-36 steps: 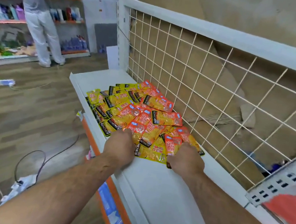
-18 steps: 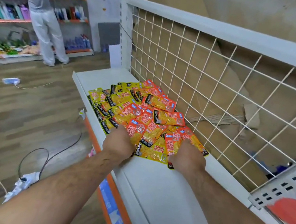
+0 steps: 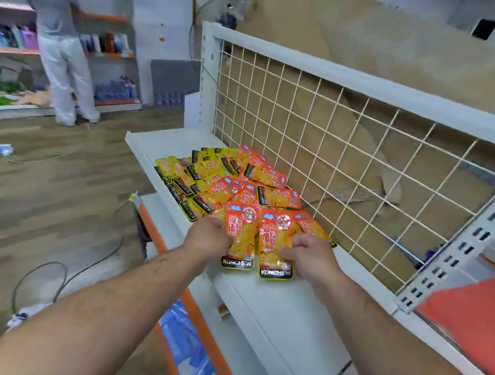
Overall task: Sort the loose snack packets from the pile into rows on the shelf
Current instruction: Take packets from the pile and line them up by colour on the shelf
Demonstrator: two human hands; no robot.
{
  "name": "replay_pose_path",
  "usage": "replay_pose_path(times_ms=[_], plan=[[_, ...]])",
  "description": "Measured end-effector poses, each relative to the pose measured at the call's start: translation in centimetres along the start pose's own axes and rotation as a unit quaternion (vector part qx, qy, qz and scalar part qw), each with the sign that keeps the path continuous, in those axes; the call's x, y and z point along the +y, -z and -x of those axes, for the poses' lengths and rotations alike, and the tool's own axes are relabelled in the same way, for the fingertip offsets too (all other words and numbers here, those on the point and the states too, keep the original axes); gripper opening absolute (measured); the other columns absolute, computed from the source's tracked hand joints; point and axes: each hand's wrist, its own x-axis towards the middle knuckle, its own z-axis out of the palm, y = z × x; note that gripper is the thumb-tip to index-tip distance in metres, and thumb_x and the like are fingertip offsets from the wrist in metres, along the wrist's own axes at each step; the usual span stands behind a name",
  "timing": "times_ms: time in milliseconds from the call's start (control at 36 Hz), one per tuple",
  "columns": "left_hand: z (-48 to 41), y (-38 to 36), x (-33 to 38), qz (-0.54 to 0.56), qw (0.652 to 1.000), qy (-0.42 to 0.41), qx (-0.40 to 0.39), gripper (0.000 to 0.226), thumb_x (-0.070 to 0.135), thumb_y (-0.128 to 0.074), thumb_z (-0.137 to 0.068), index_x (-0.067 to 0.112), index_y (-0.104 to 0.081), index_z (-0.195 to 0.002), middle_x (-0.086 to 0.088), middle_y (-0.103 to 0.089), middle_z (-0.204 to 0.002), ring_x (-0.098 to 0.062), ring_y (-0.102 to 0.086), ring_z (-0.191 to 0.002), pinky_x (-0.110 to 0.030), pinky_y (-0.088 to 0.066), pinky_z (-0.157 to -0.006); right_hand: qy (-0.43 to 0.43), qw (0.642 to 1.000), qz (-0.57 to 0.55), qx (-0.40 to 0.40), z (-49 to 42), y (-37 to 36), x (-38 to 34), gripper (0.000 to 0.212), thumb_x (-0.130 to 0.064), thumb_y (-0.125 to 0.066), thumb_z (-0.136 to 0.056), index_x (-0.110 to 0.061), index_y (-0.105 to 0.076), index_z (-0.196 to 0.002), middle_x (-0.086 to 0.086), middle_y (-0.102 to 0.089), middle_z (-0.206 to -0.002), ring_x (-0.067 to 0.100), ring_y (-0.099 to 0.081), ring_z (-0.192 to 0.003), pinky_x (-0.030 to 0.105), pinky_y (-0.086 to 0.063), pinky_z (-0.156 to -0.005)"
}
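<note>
Head camera: the pile (image 3: 224, 180) of orange-and-yellow snack packets overlaps, burying its lower ones, at the shelf's (image 3: 269, 312) far end. Near the front edge, the left hand (image 3: 208, 239) pinches one packet (image 3: 240, 234) and the right hand (image 3: 310, 254) pinches another packet (image 3: 276, 243), side by side. The fingers (image 3: 293, 249) are curled, their tips hidden behind the foil.

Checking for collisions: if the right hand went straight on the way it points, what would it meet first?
Probably the pile of packets just beyond the right hand and the packet it pinches; height is unclear.

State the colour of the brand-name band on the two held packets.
Black band with white lettering, clearest in the head view.
</note>
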Motion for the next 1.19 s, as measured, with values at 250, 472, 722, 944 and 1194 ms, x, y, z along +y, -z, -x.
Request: replay_pose_path(times_ms=[250,472,722,944,1194], plan=[[7.1,0.3,-1.3,0.081,0.988,-0.013,-0.128,0.042,-0.002,-0.066,-0.081,0.016,-0.041,-0.053,0.002,-0.041,-0.045,-0.015,-0.035,-0.044,-0.022,-0.024,-0.046,-0.048,0.997,-0.018,0.059,8.8,-0.8,2.1,0.027,-0.005,-0.075,-0.080,-0.015,-0.055,-0.065,0.007,-0.056,-0.063,0.019,-0.052,-0.054,0.030,-0.040,-0.054],[14.4,-3.2,-2.8,0.101,0.967,-0.009,-0.233,0.024,-0.003,-0.064,-0.084,0.009,-0.052,-0.067,-0.008,-0.046,-0.057,-0.015,-0.034,-0.041,-0.020,-0.026,-0.041,-0.110,0.985,-0.034,0.132,17.8,1.5,6.2,0.017,-0.006,-0.073,-0.083,-0.011,-0.060,-0.075,0.011,-0.061,-0.069,0.019,-0.056,-0.053,0.027,-0.041,-0.049],[22.5,-8.8,-0.5,0.073,0.941,-0.046,-0.326,0.028,-0.001,-0.064,-0.085,0.012,-0.048,-0.066,-0.004,-0.048,-0.057,-0.014,-0.040,-0.045,-0.021,-0.031,-0.044,-0.151,0.962,-0.065,0.216,27.0,7.1,10.4,0.023,-0.005,-0.073,-0.084,-0.012,-0.057,-0.068,0.002,-0.058,-0.051,0.014,-0.054,-0.040,0.024,-0.041,-0.045],[32.1,-15.6,3.5,0.068,0.916,-0.072,-0.390,0.031,-0.001,-0.065,-0.085,0.013,-0.050,-0.062,-0.002,-0.051,-0.048,-0.014,-0.043,-0.039,-0.020,-0.032,-0.043,-0.163,0.946,-0.073,0.272,36.0,14.9,14.8,0.031,-0.010,-0.068,-0.089,-0.015,-0.044,-0.069,0.007,-0.048,-0.048,0.019,-0.045,-0.035,0.030,-0.046,-0.044],[44.1,-24.7,6.9,0.055,0.903,-0.081,-0.418,0.038,-0.001,-0.065,-0.087,0.015,-0.046,-0.058,0.000,-0.046,-0.044,-0.016,-0.038,-0.039,-0.015,-0.026,-0.037,-0.159,0.940,-0.099,0.286,45.8,25.0,21.4,0.035,-0.020,-0.067,-0.093,-0.011,-0.046,-0.068,0.008,-0.041,-0.052,0.018,-0.041,-0.039,0.026,-0.044,-0.044]])
